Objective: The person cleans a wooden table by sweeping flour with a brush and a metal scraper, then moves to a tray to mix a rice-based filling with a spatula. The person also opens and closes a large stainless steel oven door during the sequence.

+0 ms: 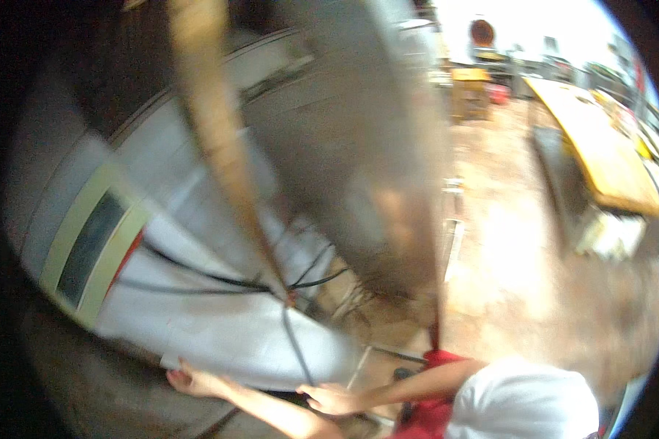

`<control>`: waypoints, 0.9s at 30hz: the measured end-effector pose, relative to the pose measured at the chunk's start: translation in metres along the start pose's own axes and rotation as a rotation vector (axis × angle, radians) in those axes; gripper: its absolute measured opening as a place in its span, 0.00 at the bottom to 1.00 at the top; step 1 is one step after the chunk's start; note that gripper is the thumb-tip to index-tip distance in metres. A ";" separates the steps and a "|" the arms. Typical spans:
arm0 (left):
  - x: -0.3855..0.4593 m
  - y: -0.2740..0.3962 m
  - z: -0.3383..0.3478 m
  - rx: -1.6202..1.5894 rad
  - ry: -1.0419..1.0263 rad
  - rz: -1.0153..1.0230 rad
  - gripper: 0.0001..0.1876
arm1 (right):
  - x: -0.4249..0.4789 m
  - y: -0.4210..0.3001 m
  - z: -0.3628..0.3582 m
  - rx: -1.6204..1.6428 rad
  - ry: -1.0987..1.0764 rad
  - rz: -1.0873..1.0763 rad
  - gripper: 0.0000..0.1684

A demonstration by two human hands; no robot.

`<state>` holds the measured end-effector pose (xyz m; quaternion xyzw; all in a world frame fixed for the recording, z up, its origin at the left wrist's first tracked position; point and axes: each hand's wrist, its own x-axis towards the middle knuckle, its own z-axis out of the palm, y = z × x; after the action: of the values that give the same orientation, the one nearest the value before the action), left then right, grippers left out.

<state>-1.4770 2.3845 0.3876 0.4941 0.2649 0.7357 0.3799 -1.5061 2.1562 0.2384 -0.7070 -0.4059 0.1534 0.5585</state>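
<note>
My left hand, with fingers bent, is at the lower edge of a white sheet-like panel. Blur hides whether it grips that edge. My right hand is farther right, its fingers partly curled. A dark cable runs down to its fingertips; whether they close on it is unclear. Several black cables meet above the white panel, near the low end of a tan pole or strip. A pale green frame with a dark window stands at the left.
A large blurred grey-brown panel rises before me. To the right is a brown floor with a long yellow-topped table. A wooden stool and a red object are farther back. Items line the far wall.
</note>
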 end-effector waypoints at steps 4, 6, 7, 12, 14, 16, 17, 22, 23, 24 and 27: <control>-0.086 0.098 -0.006 -0.115 0.000 0.255 0.24 | -0.118 0.007 -0.072 0.162 -0.355 0.403 0.26; -0.142 0.131 -0.023 -0.280 -0.020 0.280 0.26 | -0.201 0.087 -0.074 0.175 -0.329 0.176 0.28; -0.174 0.150 -0.032 -0.359 -0.010 0.285 0.27 | -0.249 0.144 -0.062 0.202 -0.263 -0.013 0.29; -0.281 0.202 -0.064 -0.351 -0.187 0.526 0.28 | -0.387 0.106 -0.173 0.167 -0.257 0.471 0.34; -0.346 0.209 -0.064 -0.401 -0.525 0.539 0.26 | -0.452 0.106 -0.206 0.089 -0.090 0.611 0.35; -0.417 0.219 -0.059 -0.411 -0.998 0.479 0.23 | -0.514 0.114 -0.243 0.132 -0.018 0.778 0.37; -0.453 0.225 -0.054 -0.385 -1.245 0.435 0.22 | -0.545 0.120 -0.264 0.151 0.016 0.857 0.39; -0.660 0.185 -0.050 -0.161 -2.323 -0.155 0.23 | -0.692 0.193 -0.333 -0.367 0.502 1.025 0.17; -0.691 0.215 -0.053 -0.083 -2.456 -0.151 0.26 | -0.708 0.189 -0.349 -0.392 0.555 1.079 0.17; -0.715 0.243 -0.059 0.016 -2.577 -0.145 0.28 | -0.710 0.167 -0.374 -0.415 0.597 1.126 0.17; -0.807 0.210 -0.060 -0.091 -3.005 -0.120 0.32 | -0.736 0.134 -0.434 -0.411 0.753 1.096 0.17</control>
<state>-1.4157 1.6014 0.1021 0.7439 -0.3636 -0.4509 0.3335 -1.6202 1.3130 0.0850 -0.9064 0.2100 0.0777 0.3581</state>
